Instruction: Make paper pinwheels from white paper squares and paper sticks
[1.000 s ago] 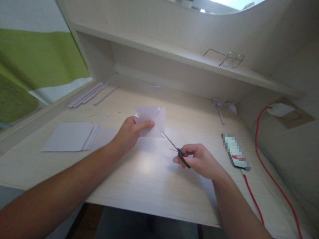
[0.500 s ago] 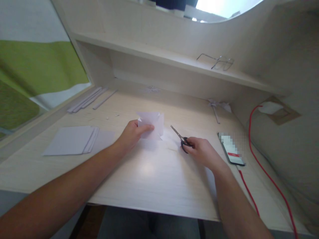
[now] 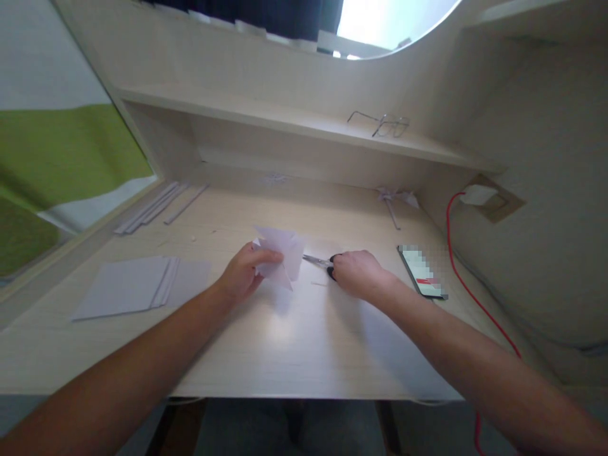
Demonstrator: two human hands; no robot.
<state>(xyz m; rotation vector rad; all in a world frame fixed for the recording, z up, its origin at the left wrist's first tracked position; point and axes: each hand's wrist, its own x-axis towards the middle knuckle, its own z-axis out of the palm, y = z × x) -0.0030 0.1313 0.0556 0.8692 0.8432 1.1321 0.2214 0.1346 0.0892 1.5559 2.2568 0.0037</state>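
Observation:
My left hand (image 3: 244, 269) is closed on a small piece of white paper (image 3: 289, 248), its thumb pressed across the front. The paper has slits, and its cut flaps stand apart at the edges. In my right hand (image 3: 358, 271) is a pair of scissors (image 3: 319, 260) with black handles, the fingers wrapped round the grips. The scissor tips point left and come close to the paper's right edge; whether they touch it I cannot tell. A thin paper scrap (image 3: 319, 284) lies on the desk just below the blades.
White sheets (image 3: 123, 284) are stacked at the left, with several rolled paper sticks (image 3: 152, 206) behind them. Folded paper pieces (image 3: 392, 197) lie at the back right. A phone (image 3: 422, 272) and red cable (image 3: 479, 304) are at the right; eyeglasses (image 3: 392, 125) rest on the shelf (image 3: 285, 126).
The scissors have moved left toward the paper and turned more level. My left hand has tilted the paper, and its flaps spread more. The camera view has shifted.

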